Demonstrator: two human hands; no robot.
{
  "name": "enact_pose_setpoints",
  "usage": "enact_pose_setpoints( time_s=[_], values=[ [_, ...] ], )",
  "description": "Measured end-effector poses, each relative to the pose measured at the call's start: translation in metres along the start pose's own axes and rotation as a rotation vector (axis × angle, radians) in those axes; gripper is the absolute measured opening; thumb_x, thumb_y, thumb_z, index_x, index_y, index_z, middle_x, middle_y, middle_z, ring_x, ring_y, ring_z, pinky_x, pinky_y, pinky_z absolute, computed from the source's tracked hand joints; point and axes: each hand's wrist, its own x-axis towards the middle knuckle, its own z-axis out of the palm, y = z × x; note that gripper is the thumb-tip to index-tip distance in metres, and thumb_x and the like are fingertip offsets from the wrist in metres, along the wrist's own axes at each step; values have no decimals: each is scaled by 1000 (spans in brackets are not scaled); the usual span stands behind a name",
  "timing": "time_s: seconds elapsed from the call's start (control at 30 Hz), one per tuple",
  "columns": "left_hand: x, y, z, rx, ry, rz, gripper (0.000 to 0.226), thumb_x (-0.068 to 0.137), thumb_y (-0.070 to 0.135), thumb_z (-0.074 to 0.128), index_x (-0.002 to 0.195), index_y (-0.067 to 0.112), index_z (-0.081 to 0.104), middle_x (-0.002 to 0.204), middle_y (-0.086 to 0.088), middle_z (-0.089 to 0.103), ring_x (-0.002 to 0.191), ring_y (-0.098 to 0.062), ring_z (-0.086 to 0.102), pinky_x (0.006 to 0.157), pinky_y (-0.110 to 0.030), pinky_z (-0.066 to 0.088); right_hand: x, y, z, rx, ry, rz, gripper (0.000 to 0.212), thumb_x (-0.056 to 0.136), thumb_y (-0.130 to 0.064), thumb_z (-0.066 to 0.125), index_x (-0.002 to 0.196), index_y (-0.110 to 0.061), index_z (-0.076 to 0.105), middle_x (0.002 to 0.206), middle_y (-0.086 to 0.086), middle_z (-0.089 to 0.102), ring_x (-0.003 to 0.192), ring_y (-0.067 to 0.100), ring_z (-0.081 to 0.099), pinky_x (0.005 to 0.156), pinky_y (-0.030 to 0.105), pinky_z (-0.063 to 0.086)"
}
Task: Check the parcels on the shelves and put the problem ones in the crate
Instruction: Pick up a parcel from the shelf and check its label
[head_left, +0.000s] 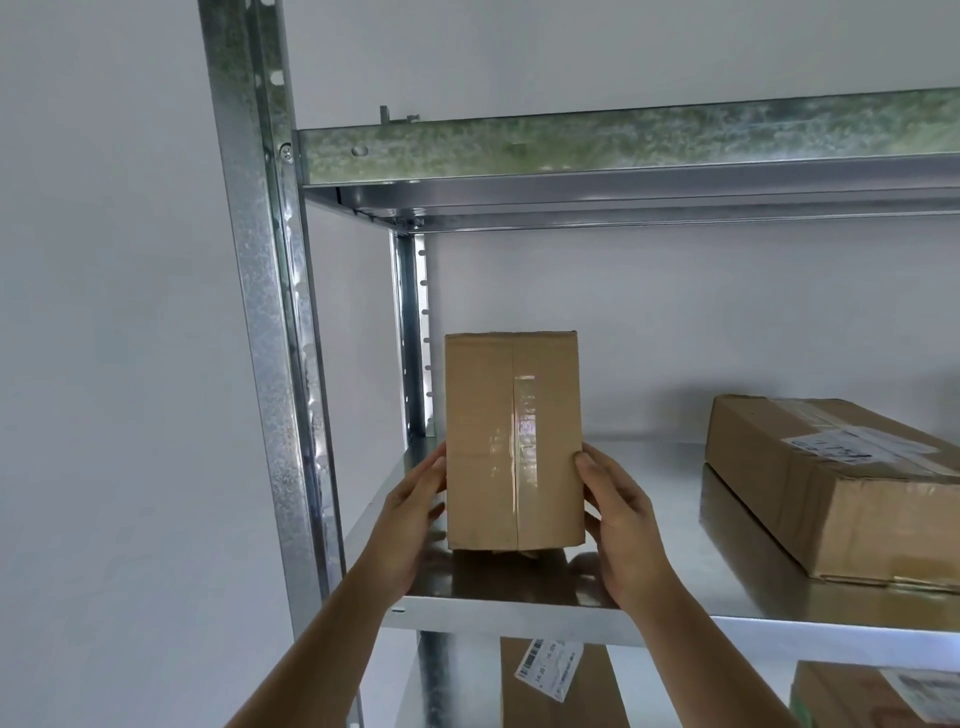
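Observation:
A small brown cardboard parcel (514, 441) stands upright on end near the left of the metal shelf (675, 618), its taped seam facing me. My left hand (415, 514) holds its left side and my right hand (618, 525) holds its right side, thumb on the front edge. The parcel's bottom edge is at the shelf surface. No label shows on this face. The crate is out of sight.
A longer taped parcel (836, 483) with a label lies on the same shelf at the right. Below, two more labelled parcels (556, 686) (878, 696) sit on the lower shelf. A metal upright (270, 332) stands at the left, another shelf (623, 150) overhead.

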Motion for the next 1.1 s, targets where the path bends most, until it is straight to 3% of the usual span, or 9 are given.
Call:
enact_pose_setpoints(
  time_s=[0.1,0.27,0.47,0.67,0.9,0.97,1.1],
  values=[
    [-2,2,0,-26,-42,-20,41,108,46,40,145,39,54,139,12,66,134,-20,60,103,-39,53,1,0,-1,16,17,4,29,104,-26,55,129,-23,69,118,-7,76,108,13,72,81,30,56],
    [-1,-1,0,8,-68,-14,43,108,42,41,149,35,53,144,8,64,136,-19,58,113,-45,47,2,0,-1,4,49,32,32,108,-28,47,132,-22,67,121,-3,75,109,15,72,82,31,56],
    [-1,0,-1,-48,-78,-34,47,105,44,44,150,33,53,144,5,64,133,-23,61,91,-34,60,3,0,0,-23,70,43,31,109,-19,47,130,-24,69,121,-7,75,111,15,71,82,30,55],
    [-1,0,-1,-21,-68,-41,44,108,42,40,150,34,51,145,7,63,136,-23,59,112,-48,48,2,-1,0,-18,70,46,30,108,-19,48,128,-25,69,121,-6,75,111,15,71,82,31,55],
    [-1,0,-1,-15,-94,-34,48,104,45,43,150,33,50,146,7,62,137,-24,58,113,-52,47,2,-1,0,-7,80,56,30,108,-19,49,128,-25,70,123,-5,75,115,17,69,84,34,55],
    [-1,0,-2,-16,-88,-36,49,103,46,44,150,33,50,146,7,62,137,-25,57,114,-52,46,3,-1,0,-4,90,55,29,108,-19,50,127,-26,70,122,-5,75,117,20,68,89,38,55],
    [-4,1,-2,-68,-111,-56,56,94,56,57,147,39,52,144,6,63,134,-28,60,110,-56,50,5,3,-2,-69,82,77,26,105,-34,55,125,-39,71,125,-10,73,125,24,63,110,61,44]
  ],
)
